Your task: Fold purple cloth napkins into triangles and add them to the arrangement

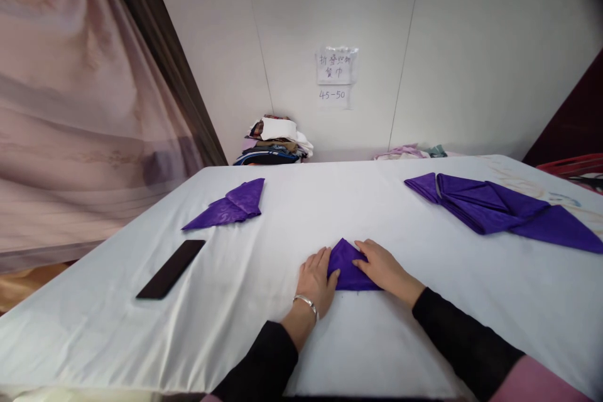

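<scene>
A purple cloth napkin, folded into a triangle with its point away from me, lies on the white tablecloth. My left hand rests flat over its left side, fingers stretched out and the thumb on the cloth. Along the right slanting edge lies my right hand, its thumb on the cloth and apart from its outstretched forefinger. Parts of both side corners are hidden under my hands. A bracelet circles my left wrist.
A folded purple napkin lies at the left, with a dark flat rectangular object nearer me. More folded purple napkins lie at the right. Beyond the table are piled clothes and a wall with a paper sign.
</scene>
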Action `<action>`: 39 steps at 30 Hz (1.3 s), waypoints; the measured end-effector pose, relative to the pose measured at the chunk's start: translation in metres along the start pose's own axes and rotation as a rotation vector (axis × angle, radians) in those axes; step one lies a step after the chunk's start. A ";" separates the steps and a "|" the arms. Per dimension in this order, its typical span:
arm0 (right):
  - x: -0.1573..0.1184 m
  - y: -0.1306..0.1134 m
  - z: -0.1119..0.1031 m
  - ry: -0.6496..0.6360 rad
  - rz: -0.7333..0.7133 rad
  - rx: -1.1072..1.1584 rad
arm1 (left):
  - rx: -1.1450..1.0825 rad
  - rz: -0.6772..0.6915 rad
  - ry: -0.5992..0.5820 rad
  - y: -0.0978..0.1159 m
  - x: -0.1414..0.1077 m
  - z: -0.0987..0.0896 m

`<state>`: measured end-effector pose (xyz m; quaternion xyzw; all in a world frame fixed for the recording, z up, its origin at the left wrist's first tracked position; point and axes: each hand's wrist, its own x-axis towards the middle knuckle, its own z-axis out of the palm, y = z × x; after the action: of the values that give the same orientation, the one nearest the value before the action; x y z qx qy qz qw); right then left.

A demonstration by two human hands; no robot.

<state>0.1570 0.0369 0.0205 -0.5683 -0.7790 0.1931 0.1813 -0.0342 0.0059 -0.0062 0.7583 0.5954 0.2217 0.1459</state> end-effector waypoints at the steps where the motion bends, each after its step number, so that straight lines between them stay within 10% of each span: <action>1: 0.000 0.000 0.001 -0.003 0.015 0.003 | 0.010 -0.010 0.002 0.000 0.000 0.001; 14: -0.008 0.012 0.012 -0.010 0.029 0.763 | -0.452 -0.067 -0.121 0.010 0.023 -0.019; 29: -0.008 0.006 0.002 -0.030 -0.047 0.771 | -0.641 0.063 0.098 0.018 0.028 0.005; 39: -0.006 0.004 0.000 0.025 -0.082 0.699 | -0.622 0.101 -0.023 0.021 0.037 0.002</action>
<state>0.1617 0.0326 0.0177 -0.4423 -0.6858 0.4338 0.3820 -0.0079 0.0370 0.0084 0.7085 0.4589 0.3917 0.3660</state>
